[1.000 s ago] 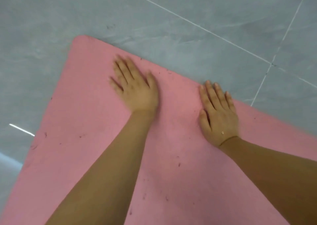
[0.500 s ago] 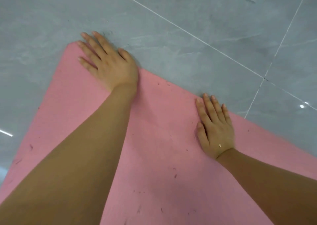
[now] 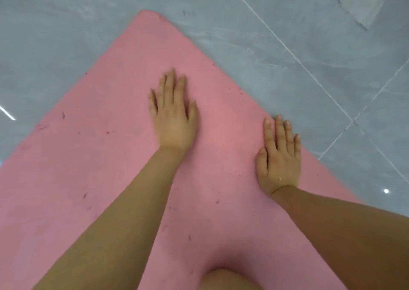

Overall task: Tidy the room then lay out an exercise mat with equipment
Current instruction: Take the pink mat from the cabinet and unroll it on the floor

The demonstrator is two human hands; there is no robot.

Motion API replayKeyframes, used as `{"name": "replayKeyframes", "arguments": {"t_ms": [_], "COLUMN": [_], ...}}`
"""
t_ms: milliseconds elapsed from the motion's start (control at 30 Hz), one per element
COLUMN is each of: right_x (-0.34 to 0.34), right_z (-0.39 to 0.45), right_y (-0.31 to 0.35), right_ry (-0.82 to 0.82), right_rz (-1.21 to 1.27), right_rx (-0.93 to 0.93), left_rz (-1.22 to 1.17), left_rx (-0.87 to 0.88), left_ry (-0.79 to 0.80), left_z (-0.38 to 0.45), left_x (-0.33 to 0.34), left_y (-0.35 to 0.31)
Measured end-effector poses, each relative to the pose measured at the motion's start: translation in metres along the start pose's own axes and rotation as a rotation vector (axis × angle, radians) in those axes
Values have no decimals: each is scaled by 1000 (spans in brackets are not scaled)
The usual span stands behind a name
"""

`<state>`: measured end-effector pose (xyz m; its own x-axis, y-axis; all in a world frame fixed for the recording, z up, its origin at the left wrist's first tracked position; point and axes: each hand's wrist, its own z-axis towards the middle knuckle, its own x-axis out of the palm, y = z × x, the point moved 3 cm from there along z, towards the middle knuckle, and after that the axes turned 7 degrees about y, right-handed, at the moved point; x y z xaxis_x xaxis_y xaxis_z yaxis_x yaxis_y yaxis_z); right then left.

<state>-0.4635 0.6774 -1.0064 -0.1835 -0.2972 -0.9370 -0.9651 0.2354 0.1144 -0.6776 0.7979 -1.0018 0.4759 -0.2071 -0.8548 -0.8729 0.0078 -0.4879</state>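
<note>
Both hands flat on pink mat (image 3: 93, 157): left hand (image 3: 173, 117) mid-mat, right hand (image 3: 278, 159) near edge.

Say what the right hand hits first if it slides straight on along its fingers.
The right hand lies flat near the pink mat's edge; its fingertips already reach it. Straight on it likely meets bare grey floor tile, nothing else.

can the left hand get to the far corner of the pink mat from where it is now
Probably yes: the left hand lies flat on the pink mat, and only bare mat separates it from the far corner.
</note>
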Motion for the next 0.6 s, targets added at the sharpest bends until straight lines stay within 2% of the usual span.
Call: {"name": "replayKeyframes", "arguments": {"t_ms": [67, 167, 200, 300, 367, 600], "right_x": [-1, -3, -3, -3, -1, 0], "right_z": [-1, -2, -4, -3, -4, 3], "right_y": [2, 2, 3, 2, 1, 2], "right_ry": [21, 50, 49, 29, 0, -97], "right_rz": [-2, -5, -16, -31, -21, 11], "right_rx": [-2, -2, -19, -41, -83, -111], "left_rz": [-39, -196, -217, -197, -161, -100], "left_rx": [-152, -705, -810, -789, -773, -752], "left_ry": [42, 25, 44, 238, 281, 281], "left_z": [-70, -181, -214, -245, -247, -241], "left_x": [1, -2, -3, 2, 4, 5], "left_y": [17, 45, 49, 55, 55, 57]}}
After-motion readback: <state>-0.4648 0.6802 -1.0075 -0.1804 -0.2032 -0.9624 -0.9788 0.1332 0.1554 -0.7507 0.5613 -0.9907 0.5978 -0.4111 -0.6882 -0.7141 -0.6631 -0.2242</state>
